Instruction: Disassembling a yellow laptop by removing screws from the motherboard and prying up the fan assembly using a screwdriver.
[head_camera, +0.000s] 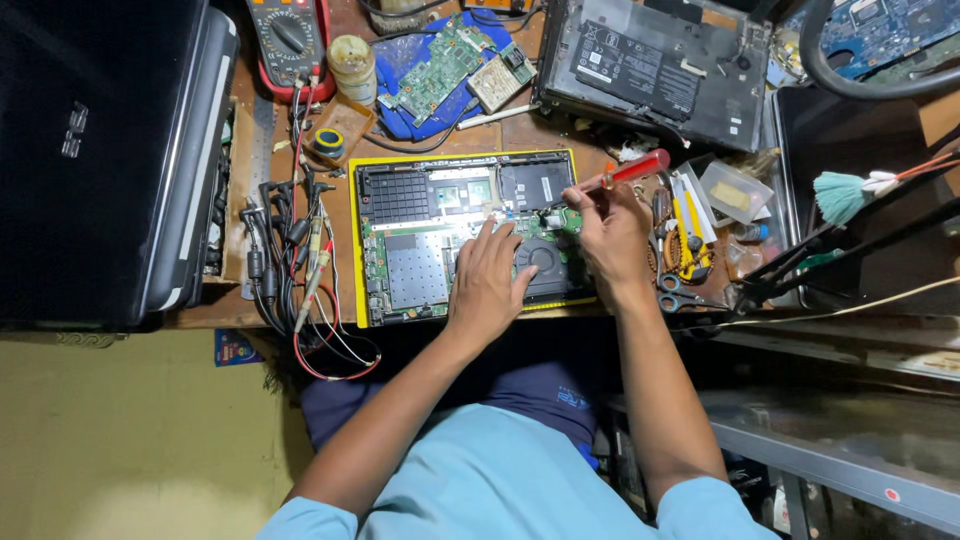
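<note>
Opened laptop chassis (462, 240), yellow-rimmed, lies flat at the middle of the wooden bench (520, 135), and that is our landmark from the head camera. We press our left hand (490, 275) down on its lower middle, fingers spread and flat beside the round cooling fan (545, 262), gripping nothing, just steadying the board. Our right hand (610, 232) hovers over the chassis's right edge, closed around a red-handled screwdriver (628, 170), with the tip angled down toward the upper right of the board. We judge we are working a screw or small fitting near the fan; the tip itself is too small to make out. The next move, as we read it, calls for a steady, upright tip and firm pressure from the bracing hand. Left of the chassis, test leads (300, 260) tangle; above it sits a green circuit board (440, 65); right of it, scissors (680, 290).
</note>
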